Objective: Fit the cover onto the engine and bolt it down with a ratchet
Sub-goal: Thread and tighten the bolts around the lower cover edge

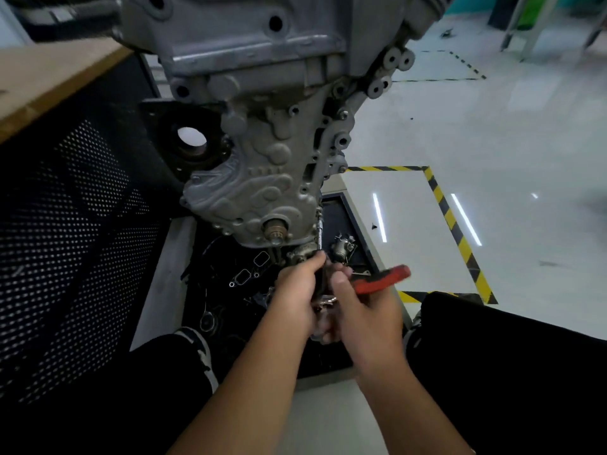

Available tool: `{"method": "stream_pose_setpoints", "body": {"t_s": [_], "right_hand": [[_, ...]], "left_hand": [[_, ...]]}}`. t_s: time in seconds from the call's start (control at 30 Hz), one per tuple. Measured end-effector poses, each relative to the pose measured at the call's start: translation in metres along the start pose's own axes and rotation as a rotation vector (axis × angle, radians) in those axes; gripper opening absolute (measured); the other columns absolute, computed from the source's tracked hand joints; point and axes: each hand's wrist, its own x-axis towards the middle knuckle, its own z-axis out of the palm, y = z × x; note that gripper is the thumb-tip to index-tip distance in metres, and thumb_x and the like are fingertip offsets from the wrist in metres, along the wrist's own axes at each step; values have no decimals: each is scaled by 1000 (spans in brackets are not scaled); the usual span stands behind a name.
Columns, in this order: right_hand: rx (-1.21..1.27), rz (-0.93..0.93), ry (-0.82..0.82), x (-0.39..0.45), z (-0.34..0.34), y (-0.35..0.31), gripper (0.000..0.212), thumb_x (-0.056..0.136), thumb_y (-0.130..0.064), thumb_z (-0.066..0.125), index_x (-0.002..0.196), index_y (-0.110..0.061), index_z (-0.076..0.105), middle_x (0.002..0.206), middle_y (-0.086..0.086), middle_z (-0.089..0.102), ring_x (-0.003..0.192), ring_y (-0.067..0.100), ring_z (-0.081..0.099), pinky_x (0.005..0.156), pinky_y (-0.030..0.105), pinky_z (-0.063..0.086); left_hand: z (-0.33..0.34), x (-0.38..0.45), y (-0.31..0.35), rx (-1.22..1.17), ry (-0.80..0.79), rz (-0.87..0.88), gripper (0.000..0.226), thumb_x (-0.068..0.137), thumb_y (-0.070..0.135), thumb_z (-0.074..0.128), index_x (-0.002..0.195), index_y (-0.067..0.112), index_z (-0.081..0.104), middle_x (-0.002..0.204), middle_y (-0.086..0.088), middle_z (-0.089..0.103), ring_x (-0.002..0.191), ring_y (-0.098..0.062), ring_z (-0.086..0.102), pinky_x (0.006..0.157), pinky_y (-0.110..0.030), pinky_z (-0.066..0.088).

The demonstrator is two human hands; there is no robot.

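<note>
The grey cast cover (262, 185) sits against the front of the engine (249, 37), which hangs over a tray. A ratchet with a red handle (381, 279) carries a thin extension bar (320, 233) that reaches up to the cover's lower right edge. My left hand (297, 290) is closed around the ratchet head and the base of the extension. My right hand (358, 307) grips the red handle. The bolt at the extension's tip is too small to make out.
Beneath the engine a black tray (348, 218) holds gaskets, a metal part (341, 249) and several small pieces. A black perforated panel (72, 244) and wooden benchtop (49, 80) stand left. My knees flank the tray. Yellow-black tape (453, 221) marks the floor at right.
</note>
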Motion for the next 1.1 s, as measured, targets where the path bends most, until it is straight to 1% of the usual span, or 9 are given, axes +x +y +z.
{"method": "stream_pose_setpoints", "body": {"t_s": [0.1,0.17,0.33,0.4,0.63,0.83,0.9,1.0,1.1], "right_hand": [[791,551,-79,-2,-2,-9,27,106,-27,53,113,-8,71,76,6,72,41,8,55,38,19,47],[864,556,-122,-5,-1,-10,31,107,-26,50,120,-6,70,83,5,73,42,6,54,38,18,47],[-515,-461,-65,-1,-2,-6,12,91,-14,72,96,-21,63,83,-4,69,75,12,66,69,26,54],[-479,-530,-61,0,0,-1,19,90,-14,71,87,-29,60,80,-8,67,76,10,65,67,23,52],[913,571,125,2,12,1,15,107,-13,48,110,-4,60,65,8,59,38,8,50,40,21,47],[-283,-391,73,-1,7,18,14,91,-16,71,99,-26,67,89,-6,71,83,11,69,76,29,56],[-123,-209,155,3,11,21,5,97,-23,65,99,-21,69,80,-4,71,71,13,69,67,35,59],[747,537,93,3,11,12,27,108,-25,50,114,-9,71,73,7,64,43,11,51,41,24,48],[694,458,23,1,12,11,17,103,-13,57,113,-13,71,72,4,65,46,10,52,42,24,47]], "left_hand": [[6,-3,6,-117,-130,-113,38,101,33,55,77,7,70,68,-4,67,48,-15,62,43,-23,51],[6,-1,10,-160,-145,-90,27,103,28,50,95,7,64,70,-4,64,46,-11,55,40,-19,47],[10,7,4,120,105,107,5,90,11,70,87,7,71,60,-8,65,44,-17,58,42,-21,47],[10,8,3,165,134,137,9,84,10,75,76,12,74,66,-10,65,49,-19,59,49,-24,47],[9,5,3,-247,-217,-37,28,105,22,44,96,6,65,73,-5,59,50,-11,51,39,-20,43],[10,10,1,-29,-72,120,19,106,13,47,97,9,64,74,-8,59,58,-17,54,49,-24,49],[11,11,-1,-7,-61,139,18,104,10,50,93,8,64,72,-8,58,56,-17,54,49,-25,50],[14,12,-1,2,-48,140,15,101,3,54,87,5,62,66,-9,55,51,-15,53,43,-22,47],[15,15,-1,-4,-46,123,15,101,1,54,88,3,60,66,-10,56,52,-17,53,43,-23,48]]}}
